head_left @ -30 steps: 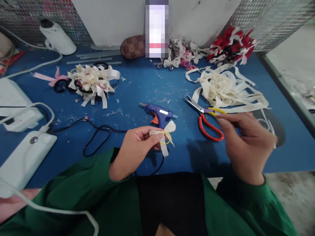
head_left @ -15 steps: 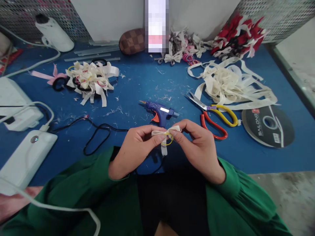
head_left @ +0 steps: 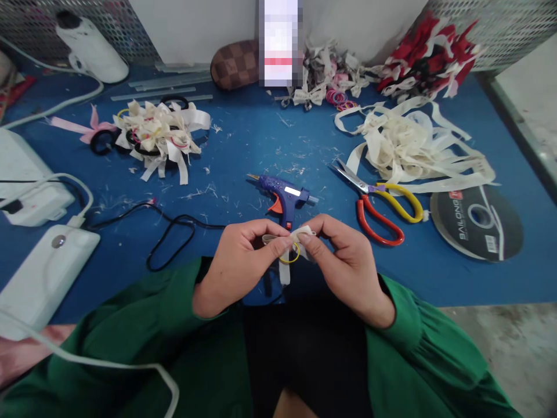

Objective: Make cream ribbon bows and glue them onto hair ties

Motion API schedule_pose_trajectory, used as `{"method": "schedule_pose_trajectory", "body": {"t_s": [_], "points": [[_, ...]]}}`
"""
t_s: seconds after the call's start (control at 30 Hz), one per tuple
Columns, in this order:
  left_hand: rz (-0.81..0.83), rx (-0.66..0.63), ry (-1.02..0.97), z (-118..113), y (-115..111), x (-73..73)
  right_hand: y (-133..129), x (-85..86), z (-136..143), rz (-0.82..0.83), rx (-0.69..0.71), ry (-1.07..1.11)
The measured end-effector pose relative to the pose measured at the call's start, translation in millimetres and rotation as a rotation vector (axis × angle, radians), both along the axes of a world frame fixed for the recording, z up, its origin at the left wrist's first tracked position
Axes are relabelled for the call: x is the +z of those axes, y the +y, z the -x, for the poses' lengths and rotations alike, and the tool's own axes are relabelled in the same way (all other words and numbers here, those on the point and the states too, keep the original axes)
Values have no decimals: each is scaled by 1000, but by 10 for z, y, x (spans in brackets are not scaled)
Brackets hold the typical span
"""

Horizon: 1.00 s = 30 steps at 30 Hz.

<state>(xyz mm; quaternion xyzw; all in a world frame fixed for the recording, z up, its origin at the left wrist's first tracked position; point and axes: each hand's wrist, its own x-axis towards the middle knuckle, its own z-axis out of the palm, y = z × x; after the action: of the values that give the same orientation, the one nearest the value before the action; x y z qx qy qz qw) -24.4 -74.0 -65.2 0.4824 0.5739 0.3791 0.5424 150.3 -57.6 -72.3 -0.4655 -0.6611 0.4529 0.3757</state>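
Observation:
Between my hands is a small cream ribbon bow (head_left: 284, 273), its tails hanging down and a yellow elastic hair tie (head_left: 297, 253) looped at its middle. My left hand (head_left: 243, 258) pinches the bow's left side between thumb and fingers. On the other side, my right hand (head_left: 346, 261) is closed on the right loop, the thumb over the ribbon. The fingers partly hide the bow's centre. Just beyond my fingertips lies a blue glue gun (head_left: 289, 197) with an orange trigger, its nozzle pointing left.
Scissors (head_left: 369, 188) with red and yellow handles lie right, near a cream ribbon heap (head_left: 404, 142) and a black spool (head_left: 476, 223). Finished bows (head_left: 159, 133) are piled at left. A black cord (head_left: 174, 223), a white power bank (head_left: 52, 278) and a phone (head_left: 281, 46) are also around.
Both hands still grip the bow. My right hand has shifted slightly left, the right loop looks more folded, and the hair tie and tail hang a little lower and further left.

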Motion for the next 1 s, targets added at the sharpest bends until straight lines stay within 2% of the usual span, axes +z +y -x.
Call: {"method": "schedule_pose_trajectory", "body": {"t_s": [0.4, 0.7, 1.0], "points": [[42, -16, -87, 1, -3, 15, -11, 23, -29, -11, -53, 2], [28, 37, -208, 1, -22, -12, -11, 19, -23, -17, -51, -32], [-20, 104, -194, -14, -16, -21, -9, 21, -25, -20, -41, -38]]}}
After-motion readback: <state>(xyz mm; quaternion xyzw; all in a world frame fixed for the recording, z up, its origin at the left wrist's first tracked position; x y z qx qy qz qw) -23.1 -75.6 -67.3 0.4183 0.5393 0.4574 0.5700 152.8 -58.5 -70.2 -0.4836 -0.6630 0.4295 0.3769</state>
